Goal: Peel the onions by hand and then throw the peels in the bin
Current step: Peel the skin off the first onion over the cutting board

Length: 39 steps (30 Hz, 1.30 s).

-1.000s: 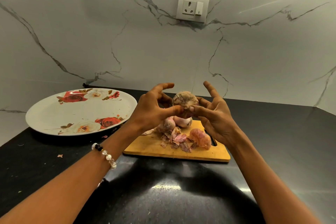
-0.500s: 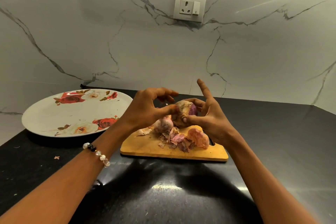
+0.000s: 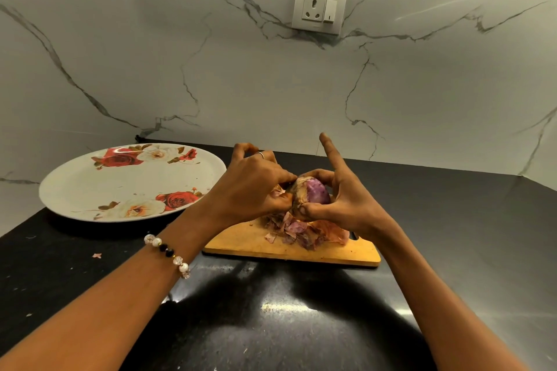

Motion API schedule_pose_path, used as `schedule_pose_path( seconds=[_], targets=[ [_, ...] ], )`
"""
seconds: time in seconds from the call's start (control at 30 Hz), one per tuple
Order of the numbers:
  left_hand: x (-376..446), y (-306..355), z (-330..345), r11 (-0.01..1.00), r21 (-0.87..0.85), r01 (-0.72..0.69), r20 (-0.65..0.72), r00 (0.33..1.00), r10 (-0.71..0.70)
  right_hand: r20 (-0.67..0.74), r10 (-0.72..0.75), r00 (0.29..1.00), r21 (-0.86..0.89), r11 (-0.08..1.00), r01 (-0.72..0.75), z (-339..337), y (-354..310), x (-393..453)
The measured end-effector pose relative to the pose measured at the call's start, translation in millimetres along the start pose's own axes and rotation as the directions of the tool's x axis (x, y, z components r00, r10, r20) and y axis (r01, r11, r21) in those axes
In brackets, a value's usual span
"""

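A partly peeled onion (image 3: 312,194), purple where the skin is off and brown elsewhere, is held just above the wooden cutting board (image 3: 247,242). My right hand (image 3: 346,199) grips it from the right with thumb and curled fingers, index finger pointing up. My left hand (image 3: 256,187) pinches the dry skin at the onion's left side. A heap of pink and brown peels (image 3: 301,230) lies on the board under the onion. Other onions on the board are hidden behind my hands.
A large white plate with rose prints (image 3: 129,181) sits on the black counter (image 3: 271,325) at the left. A stray peel scrap (image 3: 97,255) lies near it. The marble wall with a socket (image 3: 319,9) stands behind. No bin is in view.
My hands have lowered the onion closer to the board. More purple flesh shows now as my left hand pulls the skin away leftward.
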<state>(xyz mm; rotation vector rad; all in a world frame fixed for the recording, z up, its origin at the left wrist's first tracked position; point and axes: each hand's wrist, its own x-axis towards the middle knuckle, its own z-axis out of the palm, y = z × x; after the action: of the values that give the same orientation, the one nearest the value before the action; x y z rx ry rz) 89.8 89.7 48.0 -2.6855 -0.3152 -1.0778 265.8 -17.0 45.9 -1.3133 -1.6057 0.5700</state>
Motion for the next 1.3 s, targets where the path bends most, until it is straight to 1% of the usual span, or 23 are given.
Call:
schedule_pose_path(
  seconds=[0.2, 0.37, 0.47, 0.63, 0.7, 0.73, 0.8, 0.9, 1.03, 1.3],
  targets=[
    [-1, -2, 4, 1.0, -0.017, 0.011, -0.028, 1.0, -0.012, 0.0, -0.005, 1.0, -0.035, 0.999, 0.005, 0, 1, 0],
    [0, 0, 7, 0.993, -0.084, 0.079, -0.065, 0.994, -0.084, -0.02, -0.012, 1.0, -0.044, 0.999, 0.011, -2, 1, 0],
    [0, -1, 9, 0.975, -0.18, 0.128, -0.091, 0.985, -0.146, -0.025, -0.017, 1.0, -0.046, 0.999, 0.016, -3, 1, -1],
    [2, -2, 4, 0.896, -0.377, 0.233, -0.095, 0.953, -0.288, -0.046, -0.02, 0.999, -0.047, 0.999, 0.018, -4, 3, 0],
    [3, -1, 1, 0.869, -0.44, 0.227, -0.069, 0.956, -0.284, -0.062, -0.021, 0.998, -0.045, 0.999, 0.018, -4, 3, 1],
    [3, 0, -1, 0.873, -0.44, 0.212, -0.049, 0.965, -0.259, -0.072, -0.023, 0.997, -0.045, 0.999, 0.02, -5, 4, 0],
    [2, 1, -1, 0.923, -0.347, 0.167, -0.02, 0.982, -0.185, -0.095, -0.028, 0.995, -0.062, 0.998, 0.022, -5, 5, 0],
    [1, 2, 2, 0.978, -0.181, 0.106, -0.067, 0.991, -0.12, -0.106, -0.033, 0.994, -0.081, 0.996, 0.025, -4, 5, 0],
    [1, 4, 1, 0.993, -0.081, 0.089, -0.115, 0.989, -0.098, -0.116, -0.034, 0.993, -0.084, 0.996, 0.024, -4, 8, 1],
    [0, 7, 4, 0.992, 0.099, 0.073, -0.052, 0.996, -0.068, -0.158, -0.094, 0.983, -0.118, 0.99, 0.076, -1, 12, 5]
  ],
)
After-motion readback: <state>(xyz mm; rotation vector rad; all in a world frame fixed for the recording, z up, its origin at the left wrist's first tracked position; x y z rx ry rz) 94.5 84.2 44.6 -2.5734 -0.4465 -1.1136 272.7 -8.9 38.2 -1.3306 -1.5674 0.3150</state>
